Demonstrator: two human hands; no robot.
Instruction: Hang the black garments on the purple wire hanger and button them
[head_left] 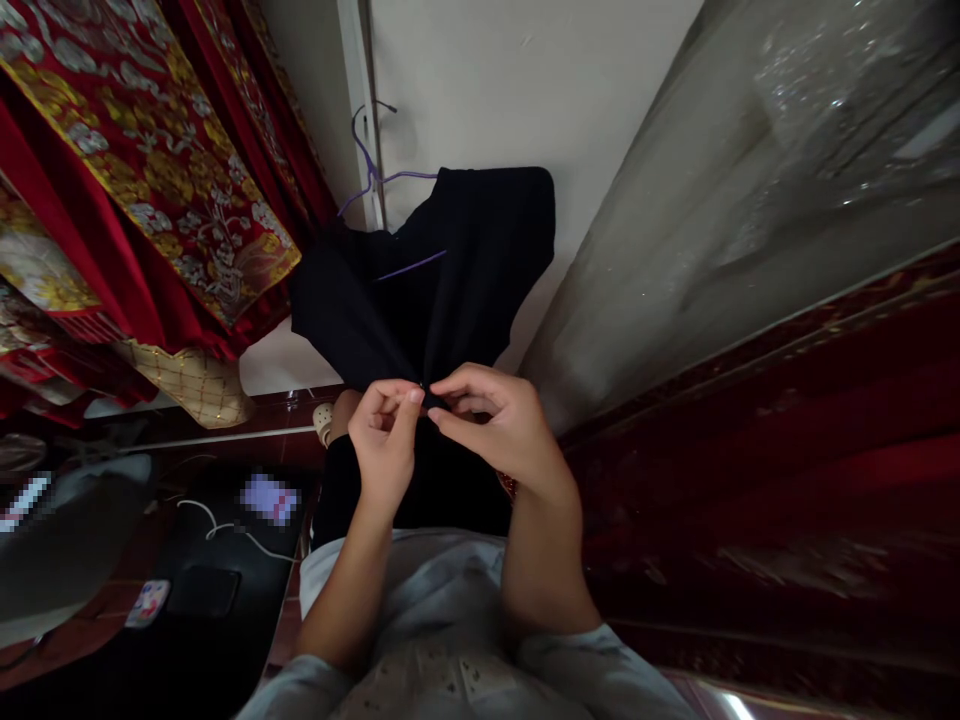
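Observation:
A dark sleeveless garment (487,250) hangs on a purple hanger (373,178) against the wall, its V-shaped neckline drawn down toward me. Where the two front edges meet, my left hand (390,425) pinches the cloth between thumb and index finger. Just to its right, my right hand (499,415) holds the same spot, fingertips closed on a bit of dark fabric. The fingertips of both hands nearly touch. Whether a button or other fastener is between them is too small and dark to make out.
Red embroidered cloths (180,160) hang at the upper left. On the right stand a plastic-wrapped grey bulk (675,190) and a dark red surface (787,450). A black seat or table (247,570) at the lower left bears a phone (270,499), a white cable (212,525) and a dark flat item (204,591).

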